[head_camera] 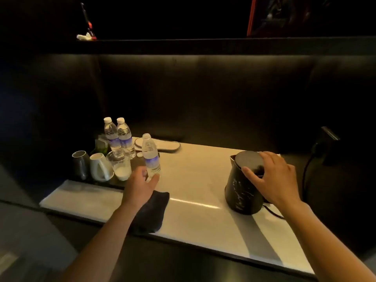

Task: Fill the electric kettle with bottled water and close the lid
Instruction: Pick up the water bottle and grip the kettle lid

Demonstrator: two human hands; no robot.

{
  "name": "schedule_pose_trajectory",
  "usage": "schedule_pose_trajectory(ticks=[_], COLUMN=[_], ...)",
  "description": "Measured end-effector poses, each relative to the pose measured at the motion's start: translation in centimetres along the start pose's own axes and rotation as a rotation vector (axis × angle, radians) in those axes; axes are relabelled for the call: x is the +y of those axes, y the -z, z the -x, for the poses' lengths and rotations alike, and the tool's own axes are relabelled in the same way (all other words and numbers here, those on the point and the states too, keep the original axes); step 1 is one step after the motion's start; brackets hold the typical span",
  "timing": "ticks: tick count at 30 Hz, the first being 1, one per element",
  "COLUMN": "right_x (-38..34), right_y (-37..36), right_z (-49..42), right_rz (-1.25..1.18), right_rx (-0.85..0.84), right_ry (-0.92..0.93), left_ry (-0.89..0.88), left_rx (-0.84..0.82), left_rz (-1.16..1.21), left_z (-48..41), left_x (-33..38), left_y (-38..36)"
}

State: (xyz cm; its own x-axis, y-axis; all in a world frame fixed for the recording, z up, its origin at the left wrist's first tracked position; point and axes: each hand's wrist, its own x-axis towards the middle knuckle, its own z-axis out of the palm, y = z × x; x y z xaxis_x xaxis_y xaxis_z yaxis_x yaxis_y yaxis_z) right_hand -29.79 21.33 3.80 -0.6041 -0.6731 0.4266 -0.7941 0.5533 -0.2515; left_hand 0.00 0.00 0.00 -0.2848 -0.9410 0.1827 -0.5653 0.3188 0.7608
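Note:
A black electric kettle (242,192) stands on the right of the white countertop (199,180), its grey lid (247,159) lying flat on top. My right hand (272,178) lies over the kettle's top rear, thumb against its side and fingers curled over the handle area. An uncapped clear water bottle (150,154) with a blue label stands upright left of centre. My left hand (140,184) is at the bottle's base, thumb and fingers spread on either side of it and not closed around it. A small white cap (140,154) lies behind the bottle.
Two capped water bottles (119,135) stand at the back left beside a dark tray with a metal cup (80,163), a white mug (100,166) and a glass (120,164). A dark cloth (154,208) lies under my left wrist. The kettle's black cord (307,171) runs off to the right.

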Motion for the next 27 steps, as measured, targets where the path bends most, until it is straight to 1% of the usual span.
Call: schedule_pose_trajectory(ticks=[1,4,7,11,15,21,27], right_x=[0.0,0.2,0.4,0.5,0.7,0.8,1.0], right_y=[-0.5,-2.0,-3.4,-4.3,-4.7,-4.8,-4.7], right_z=[-0.5,-1.6,-2.1,-2.4,-2.5,-2.4,-2.4], right_rz=[0.016,0.094,0.124,0.157,0.176,0.17,0.162], right_rx=[-0.038,-0.067,-0.034,0.016,0.029,0.034,0.044], right_ry=[-0.021,-0.048,-0.075,-0.08,-0.071,-0.073,-0.065], left_ry=[0.019,0.062,0.135,0.164,0.181,0.184,0.084], left_rx=[0.013,0.032,0.043,0.06,0.085,0.157,0.111], left_rz=[0.015,0.052,0.112,0.136,0.199,0.366,0.449], left_z=[-1.3,-4.9,-8.3,-13.2,-12.8,-13.7,-12.0], left_x=[0.0,-0.2,-1.3,-5.2,-2.4,-2.4,-2.1], left_y=[-0.2,-0.7,-1.7,-4.3,-4.3,-6.7,-8.5])
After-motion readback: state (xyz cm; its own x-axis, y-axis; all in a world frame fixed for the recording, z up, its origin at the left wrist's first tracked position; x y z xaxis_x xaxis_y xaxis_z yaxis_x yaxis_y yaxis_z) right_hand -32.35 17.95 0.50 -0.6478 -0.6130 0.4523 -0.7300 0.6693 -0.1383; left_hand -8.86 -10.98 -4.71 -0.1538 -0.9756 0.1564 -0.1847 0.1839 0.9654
